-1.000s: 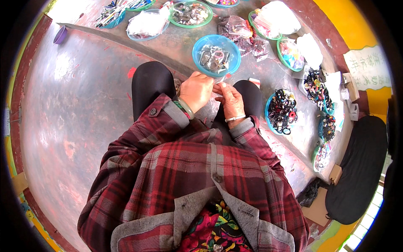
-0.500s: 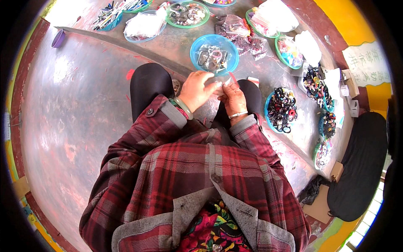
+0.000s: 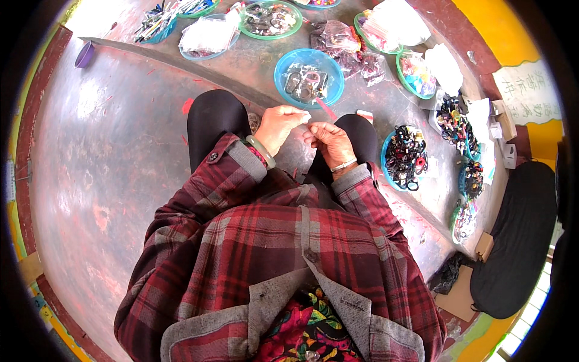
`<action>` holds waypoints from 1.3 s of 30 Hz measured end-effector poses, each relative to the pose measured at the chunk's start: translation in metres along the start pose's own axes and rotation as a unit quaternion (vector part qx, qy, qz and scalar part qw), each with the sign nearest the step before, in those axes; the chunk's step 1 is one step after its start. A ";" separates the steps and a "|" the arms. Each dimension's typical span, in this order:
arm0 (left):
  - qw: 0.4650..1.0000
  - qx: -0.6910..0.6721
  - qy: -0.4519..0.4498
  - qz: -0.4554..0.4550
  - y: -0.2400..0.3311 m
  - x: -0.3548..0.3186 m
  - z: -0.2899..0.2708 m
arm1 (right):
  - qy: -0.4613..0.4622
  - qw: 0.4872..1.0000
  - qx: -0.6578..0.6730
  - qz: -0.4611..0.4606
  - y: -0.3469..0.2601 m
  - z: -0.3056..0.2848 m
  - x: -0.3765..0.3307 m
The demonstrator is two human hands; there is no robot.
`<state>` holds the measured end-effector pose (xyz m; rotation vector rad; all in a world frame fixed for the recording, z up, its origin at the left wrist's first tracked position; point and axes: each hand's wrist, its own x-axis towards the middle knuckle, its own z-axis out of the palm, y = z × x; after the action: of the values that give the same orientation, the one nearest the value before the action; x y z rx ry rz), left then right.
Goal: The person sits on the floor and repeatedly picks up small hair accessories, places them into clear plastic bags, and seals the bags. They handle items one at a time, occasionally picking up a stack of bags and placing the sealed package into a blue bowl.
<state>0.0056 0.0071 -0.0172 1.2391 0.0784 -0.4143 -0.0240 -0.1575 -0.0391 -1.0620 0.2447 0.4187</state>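
Note:
My left hand [image 3: 280,128] is closed in a pinch, with a small whitish piece [image 3: 306,117] at its fingertips, too small to name. Close by on the right, my right hand [image 3: 331,145] has its fingers curled and pressed together; whatever lies between them is hidden. Just beyond both hands a thin pink strip [image 3: 326,108] slants toward the blue basin [image 3: 279,81]. I cannot tell whether a hand holds it. Inside that basin lie small clear-bagged items [image 3: 306,83], some dark and one with a pink ring.
A blue basin of black banded items [image 3: 405,158] stands right of my right knee. Farther back are a green tray of bagged pieces [image 3: 270,21], a basin with clear bags [image 3: 208,37] and purple-tinted bags [image 3: 335,39]. A floor ledge [image 3: 163,63] runs diagonally behind my knees.
The hands have drawn slightly apart, and my right fingers have curled in more. The pink strip, earlier at my right fingertips, now lies farther out toward the basin.

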 end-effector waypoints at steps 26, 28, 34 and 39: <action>0.994 -0.036 -0.077 -0.076 0.008 -0.002 -0.003 | -0.019 0.995 -0.093 -0.042 -0.003 -0.003 -0.001; 0.990 -0.082 -0.089 -0.074 0.006 -0.002 -0.001 | -0.025 0.997 -0.068 -0.038 0.004 -0.002 0.001; 0.990 -0.111 -0.058 -0.065 0.003 -0.003 0.002 | -0.018 0.999 0.000 -0.031 0.005 0.002 0.000; 0.991 -0.109 -0.048 -0.055 -0.002 -0.002 0.004 | 0.001 0.999 0.007 -0.051 0.007 0.003 0.001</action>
<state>0.0027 0.0034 -0.0171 1.0009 0.1072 -0.5460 -0.0264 -0.1513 -0.0437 -1.0571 0.1944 0.3235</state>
